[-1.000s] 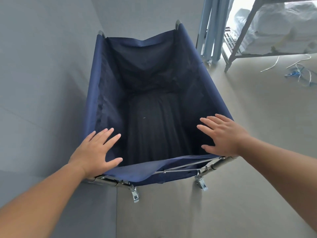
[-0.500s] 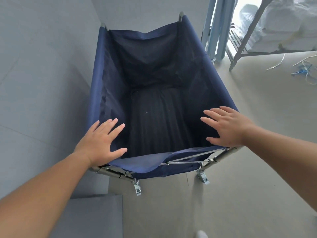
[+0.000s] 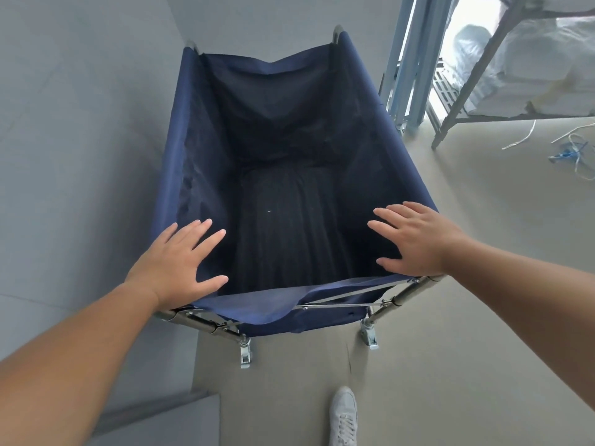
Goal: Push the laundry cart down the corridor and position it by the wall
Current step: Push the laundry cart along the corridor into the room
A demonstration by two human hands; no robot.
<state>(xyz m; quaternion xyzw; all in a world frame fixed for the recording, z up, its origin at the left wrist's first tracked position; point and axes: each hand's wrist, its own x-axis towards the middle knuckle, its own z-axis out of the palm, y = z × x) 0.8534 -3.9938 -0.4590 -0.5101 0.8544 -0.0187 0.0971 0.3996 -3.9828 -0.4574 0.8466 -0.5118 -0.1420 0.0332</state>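
My white shoe (image 3: 344, 416) stands on the floor (image 3: 450, 365) just behind the laundry cart (image 3: 402, 175). My left hand (image 3: 180, 262) lies flat on the cart's near left corner, fingers (image 3: 206, 239) spread apart and clamped on nothing. My right hand (image 3: 418, 239) rests the same way on the near right corner, fingers splayed over the blue fabric. The cart's left side runs just beside the grey wall (image 3: 80, 140). Farther right, a metal rack (image 3: 483, 75) holds white bags (image 3: 531, 66), with loose cords (image 3: 573, 152) on the floor near it.
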